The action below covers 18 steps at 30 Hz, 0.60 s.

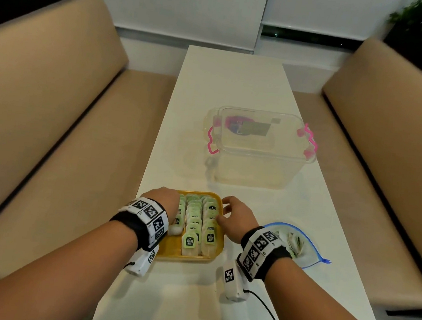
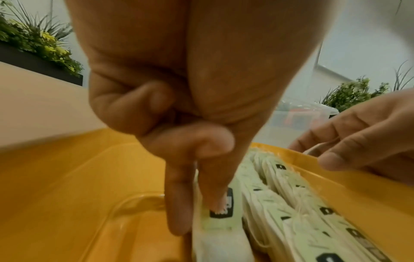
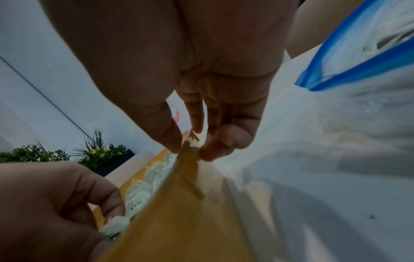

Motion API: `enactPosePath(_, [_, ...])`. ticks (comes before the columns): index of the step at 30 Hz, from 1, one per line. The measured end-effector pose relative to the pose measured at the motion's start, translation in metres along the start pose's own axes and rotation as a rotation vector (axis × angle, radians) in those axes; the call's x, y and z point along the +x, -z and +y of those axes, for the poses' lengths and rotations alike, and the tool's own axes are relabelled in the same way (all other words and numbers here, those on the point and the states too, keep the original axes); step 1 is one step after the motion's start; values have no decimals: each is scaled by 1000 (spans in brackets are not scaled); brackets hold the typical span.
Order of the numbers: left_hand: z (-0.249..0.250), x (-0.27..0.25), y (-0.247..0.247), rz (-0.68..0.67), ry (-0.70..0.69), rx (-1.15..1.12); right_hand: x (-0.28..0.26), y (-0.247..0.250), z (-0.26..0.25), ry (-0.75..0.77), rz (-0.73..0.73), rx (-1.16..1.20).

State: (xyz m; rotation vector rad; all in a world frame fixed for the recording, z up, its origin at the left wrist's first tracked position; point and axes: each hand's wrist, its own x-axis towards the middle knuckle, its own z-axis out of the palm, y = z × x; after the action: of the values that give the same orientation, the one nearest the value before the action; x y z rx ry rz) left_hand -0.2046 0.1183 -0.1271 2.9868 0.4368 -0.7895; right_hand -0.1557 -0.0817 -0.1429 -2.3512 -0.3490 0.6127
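A yellow tray [image 1: 169, 248] near the table's front edge holds rows of tea bags [image 1: 191, 241] with green tags. My left hand [image 1: 166, 203] reaches down into the left row. In the left wrist view its thumb and forefinger [image 2: 179, 203] pinch one upright tea bag [image 2: 220, 237], and the other fingers are curled in. My right hand [image 1: 227, 213] is at the tray's right side. Its thumb and fingers [image 3: 208, 152] pinch the tray's rim [image 3: 187, 147].
A clear lidded plastic box [image 1: 260, 149] with pink handles stands further back on the white table [image 1: 227, 88]. A blue-edged zip bag [image 1: 297, 247] with some tea bags in it lies right of the tray. Beige benches [image 1: 39, 121] flank the table.
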Motion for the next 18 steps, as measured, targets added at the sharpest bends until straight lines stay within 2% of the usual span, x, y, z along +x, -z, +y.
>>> enactPosePath(4, [4,0,2,27,90,-51,-2,-3,1,-4,-31,34])
enactPosePath(7, [2,0,2,-18,132,-100,-1,-2,4,-2,-41,47])
enactPosePath(14, [-4,26,-29,-180,42,108,1,-1,7,-6,-86,84])
enactPosePath(16, [0,21,-26,-196,71,172,2,-1,8,-4,-94,91])
enactPosePath(18, [5,6,-11,-213,68,143,3,-2,8,-1,-102,96])
